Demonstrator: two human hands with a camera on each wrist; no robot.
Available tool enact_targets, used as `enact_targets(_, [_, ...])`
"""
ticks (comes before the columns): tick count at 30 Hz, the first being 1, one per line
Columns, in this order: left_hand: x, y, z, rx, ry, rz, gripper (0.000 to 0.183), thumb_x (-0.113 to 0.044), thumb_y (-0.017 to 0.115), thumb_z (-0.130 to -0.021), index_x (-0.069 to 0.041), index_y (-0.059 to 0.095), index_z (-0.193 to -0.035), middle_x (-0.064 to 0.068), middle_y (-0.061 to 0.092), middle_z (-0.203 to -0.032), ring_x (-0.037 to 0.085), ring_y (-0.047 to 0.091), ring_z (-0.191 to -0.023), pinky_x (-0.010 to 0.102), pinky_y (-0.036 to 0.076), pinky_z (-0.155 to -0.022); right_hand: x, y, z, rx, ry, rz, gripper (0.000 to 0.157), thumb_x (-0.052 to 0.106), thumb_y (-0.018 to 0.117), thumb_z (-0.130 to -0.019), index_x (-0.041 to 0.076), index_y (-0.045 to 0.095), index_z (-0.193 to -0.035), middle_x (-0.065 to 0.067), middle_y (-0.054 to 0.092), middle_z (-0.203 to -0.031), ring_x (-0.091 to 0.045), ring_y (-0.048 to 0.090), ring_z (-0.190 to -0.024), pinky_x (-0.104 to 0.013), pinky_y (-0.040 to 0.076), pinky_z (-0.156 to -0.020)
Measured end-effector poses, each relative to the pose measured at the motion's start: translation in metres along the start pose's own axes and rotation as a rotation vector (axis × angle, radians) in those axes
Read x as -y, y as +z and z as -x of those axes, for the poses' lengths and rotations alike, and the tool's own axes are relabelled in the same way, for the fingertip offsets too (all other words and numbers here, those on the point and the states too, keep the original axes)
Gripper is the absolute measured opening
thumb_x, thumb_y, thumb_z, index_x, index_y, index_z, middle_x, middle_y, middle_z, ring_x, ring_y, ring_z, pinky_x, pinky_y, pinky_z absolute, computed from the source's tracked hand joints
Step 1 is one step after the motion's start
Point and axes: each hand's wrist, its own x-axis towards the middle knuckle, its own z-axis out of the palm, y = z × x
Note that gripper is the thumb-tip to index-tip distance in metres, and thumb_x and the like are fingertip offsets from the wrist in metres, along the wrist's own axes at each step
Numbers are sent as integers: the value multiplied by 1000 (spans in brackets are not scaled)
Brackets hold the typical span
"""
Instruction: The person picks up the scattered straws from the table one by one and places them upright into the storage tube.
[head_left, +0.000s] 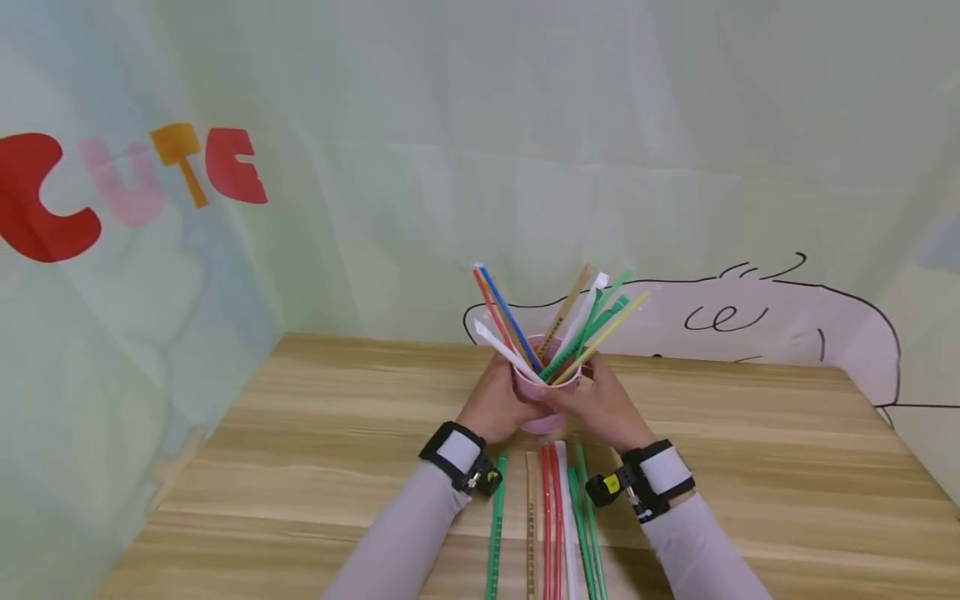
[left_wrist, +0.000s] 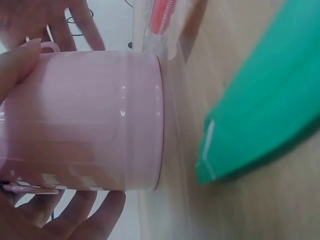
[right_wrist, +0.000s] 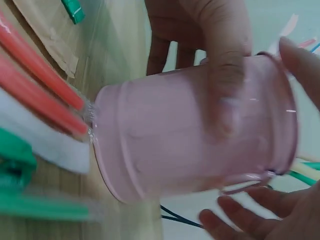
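- Left hand [head_left: 495, 402]: gripping, wrapped round the left side of the pink cup [head_left: 542, 424]; its fingers show beside the wall in the left wrist view.
- Right hand [head_left: 602, 404]: gripping the same cup from the opposite side.
- Cup position: mouth up, between both hands, over the wooden table [head_left: 337, 417], just beyond the straws laid on it. Whether the base touches the wood cannot be told.
- Cup contents, left side: red straw [head_left: 492, 302], blue straw [head_left: 512, 318], white-wrapped straw [head_left: 510, 354], all leaning left.
- Cup contents, right side: brown straw [head_left: 564, 310], second white-wrapped straw [head_left: 582, 315], several green straws [head_left: 581, 343], yellow straw [head_left: 611, 328], all leaning right.
- On the table, left to right, roughly parallel: lone green straw [head_left: 497, 529], paper-brown straw [head_left: 532, 529], two red straws [head_left: 557, 525], white straw [head_left: 567, 525], green pair [head_left: 584, 533]. Near ends run out of frame.
- Each wrist: black strap with small camera, left strap [head_left: 459, 450], right strap [head_left: 665, 472].
- Backdrop: coloured letters "CUTE" [head_left: 22, 200] at left.
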Motion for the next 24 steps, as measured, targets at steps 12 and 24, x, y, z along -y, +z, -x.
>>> enact_targets(12, [-5,3,-1,15,-55,43,94,-26,90,-67,-23,37,-145,-1,45,-137,6,42,-119,38,37,-107,7,-24,57,79,160,316,64,22,76,-82,1,43,-133,-20,58,-115,-27,57,-97,-46,54,-78])
enact_targets(24, [-3,2,3,13,-86,56,95,-29,89,-68,-25,34,-145,-3,44,-138,4,42,-118,35,36,-107,-9,8,80,85,168,567,59,12,79,-71,-1,50,-121,-2,54,-68,-14,48,-55,-31,40,-47])
